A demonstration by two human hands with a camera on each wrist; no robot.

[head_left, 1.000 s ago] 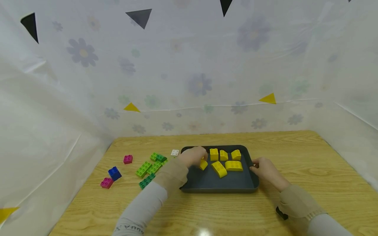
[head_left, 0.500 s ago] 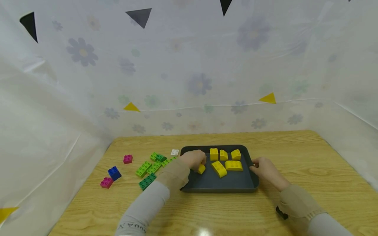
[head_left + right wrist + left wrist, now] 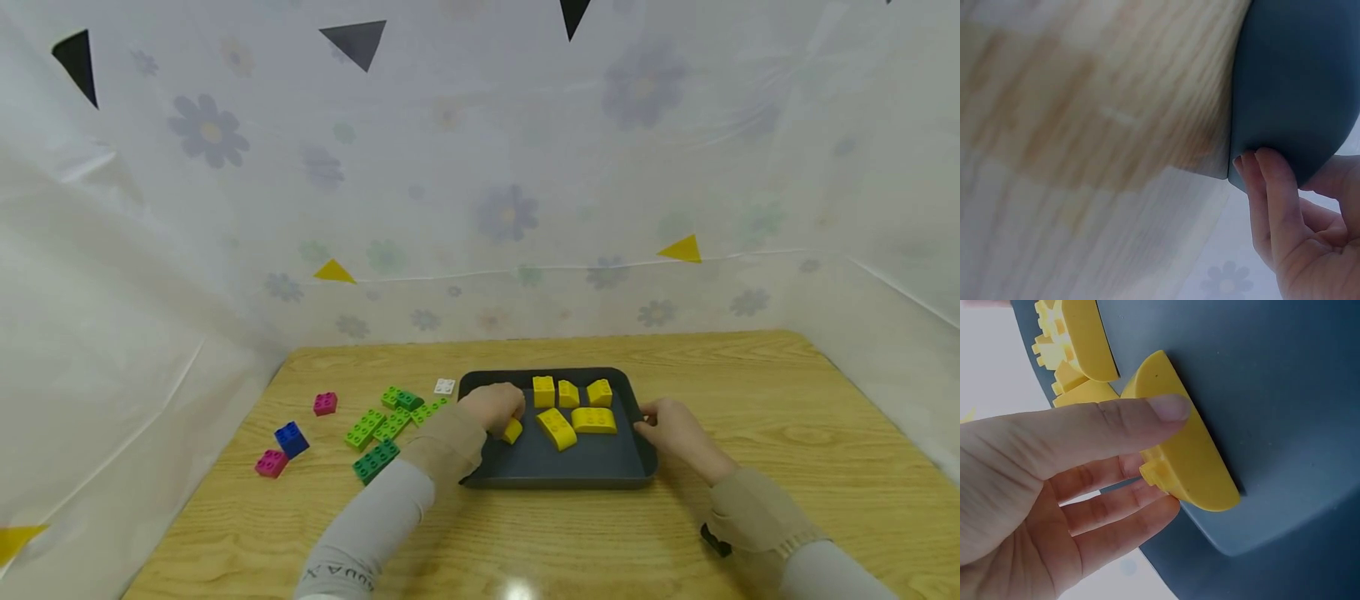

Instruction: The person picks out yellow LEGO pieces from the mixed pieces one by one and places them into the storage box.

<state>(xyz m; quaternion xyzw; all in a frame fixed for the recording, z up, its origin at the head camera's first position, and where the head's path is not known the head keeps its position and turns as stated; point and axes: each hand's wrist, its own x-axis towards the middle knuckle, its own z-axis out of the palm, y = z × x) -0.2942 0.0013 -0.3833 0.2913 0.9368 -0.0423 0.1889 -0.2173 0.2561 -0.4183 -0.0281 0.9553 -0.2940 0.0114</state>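
Observation:
My left hand [image 3: 491, 406] reaches into the left part of a dark grey tray [image 3: 558, 468] and pinches a yellow rounded building brick [image 3: 1200, 465] between thumb and fingers. In the left wrist view this brick lies against the tray floor, its studs facing the fingers. From above, the hand hides most of it. At the tray's right side, my right hand [image 3: 678, 433] holds the rim, with fingertips [image 3: 1272, 159] on the outer wall in the right wrist view. Several other yellow bricks sit in the tray, among them a long rounded one [image 3: 594, 422] and a tilted one [image 3: 557, 429].
Left of the tray on the wooden table [image 3: 525, 542] lie several green bricks [image 3: 375, 460], a white brick [image 3: 444, 387], a blue brick [image 3: 291, 439] and two pink bricks [image 3: 272, 463]. A flowered sheet [image 3: 480, 167] hangs behind and at the sides.
My left hand has shifted the yellow brick slightly left and nearer to me inside the tray, then stayed almost still. The right hand and the tray have not visibly moved.

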